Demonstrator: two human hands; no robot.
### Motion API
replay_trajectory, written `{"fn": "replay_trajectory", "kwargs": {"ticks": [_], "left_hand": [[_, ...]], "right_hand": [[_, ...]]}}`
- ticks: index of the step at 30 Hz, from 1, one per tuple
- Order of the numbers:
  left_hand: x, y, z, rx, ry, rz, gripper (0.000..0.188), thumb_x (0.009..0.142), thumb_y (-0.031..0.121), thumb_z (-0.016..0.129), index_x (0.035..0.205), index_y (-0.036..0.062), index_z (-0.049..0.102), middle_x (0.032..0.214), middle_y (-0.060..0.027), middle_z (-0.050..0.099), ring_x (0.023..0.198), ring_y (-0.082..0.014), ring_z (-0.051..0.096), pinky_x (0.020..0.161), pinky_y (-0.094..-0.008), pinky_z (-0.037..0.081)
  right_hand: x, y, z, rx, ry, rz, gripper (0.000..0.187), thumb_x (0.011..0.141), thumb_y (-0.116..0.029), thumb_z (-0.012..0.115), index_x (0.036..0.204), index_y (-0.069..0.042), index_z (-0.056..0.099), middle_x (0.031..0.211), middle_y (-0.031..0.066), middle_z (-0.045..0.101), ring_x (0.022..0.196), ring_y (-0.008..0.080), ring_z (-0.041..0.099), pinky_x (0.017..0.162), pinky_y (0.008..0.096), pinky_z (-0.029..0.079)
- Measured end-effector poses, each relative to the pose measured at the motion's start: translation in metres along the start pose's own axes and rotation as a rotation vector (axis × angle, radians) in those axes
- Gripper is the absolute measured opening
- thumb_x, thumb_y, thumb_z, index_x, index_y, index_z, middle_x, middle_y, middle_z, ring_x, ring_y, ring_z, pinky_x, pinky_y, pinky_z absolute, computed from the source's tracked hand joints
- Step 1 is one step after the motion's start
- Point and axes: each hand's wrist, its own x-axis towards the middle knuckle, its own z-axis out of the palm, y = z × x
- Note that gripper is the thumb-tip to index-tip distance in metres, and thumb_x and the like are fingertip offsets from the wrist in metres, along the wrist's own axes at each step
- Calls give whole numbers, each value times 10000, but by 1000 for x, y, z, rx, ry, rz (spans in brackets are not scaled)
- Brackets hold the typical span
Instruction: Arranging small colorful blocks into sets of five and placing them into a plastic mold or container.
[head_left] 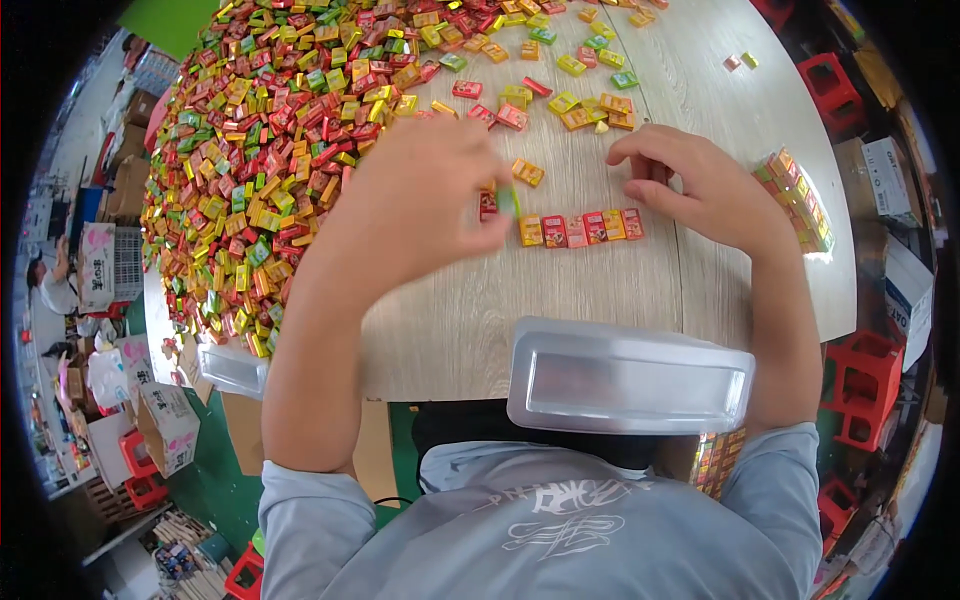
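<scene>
A short row of small candy-like boxes (576, 231) in yellow, red and pink lies side by side on the pale wooden table. My left hand (420, 205), smeared by motion, is at the row's left end. Its thumb and fingers close around a small green box (509, 202), with a small red box (487, 206) showing just inside the grasp. Beyond the row's right end hovers my right hand (700, 185), its fingers bent, thumb and index finger apart, nothing visible between them. One loose yellow-orange box (528, 173) lies just beyond the row.
A large heap of mixed small boxes (260, 150) covers the table's left side. Scattered loose boxes (590, 105) lie farther back. A clear plastic tray (630, 375) is at the near edge, another clear tray (232, 370) at left. A packed block of boxes (798, 200) stands at right.
</scene>
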Motion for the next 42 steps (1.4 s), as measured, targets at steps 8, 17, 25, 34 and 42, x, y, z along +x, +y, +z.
{"fn": "replay_trajectory", "kwargs": {"ticks": [8,17,25,34,42], "left_hand": [[-3,15,3,33,-130,56,253,774,232,815,952,93,700,976,-54,608,991,-257,610,928,-405,447],[-4,15,9,63,-62,61,285,792,235,824,1014,98,707,997,-60,617,1007,-260,601,916,-411,462],[4,37,15,162,-51,158,303,805,265,820,1044,110,718,1022,-35,630,1031,-251,603,906,-394,504],[9,43,34,-159,-48,121,370,837,175,798,1163,34,696,1055,-103,622,1028,-308,624,918,-427,520],[12,48,42,-183,-32,100,450,843,224,817,1218,22,674,1092,-131,612,1022,-336,626,907,-438,518]], "right_hand": [[0,2,0,4,-22,-4,273,955,-114,668,1220,-54,644,922,68,596,826,194,581,755,330,493],[-27,-39,-1,-71,-100,63,423,916,-195,737,1298,-70,607,1156,100,575,973,248,635,848,363,527],[-43,-49,43,-229,151,85,407,920,-216,741,1276,-68,609,1214,141,563,1083,342,626,919,413,519],[-62,-46,61,-269,292,200,300,888,-232,768,1149,-115,679,1095,107,573,977,310,642,836,410,543],[-58,-47,62,-291,331,160,297,860,-215,780,1131,-130,693,1063,98,575,940,298,648,811,402,548]]}}
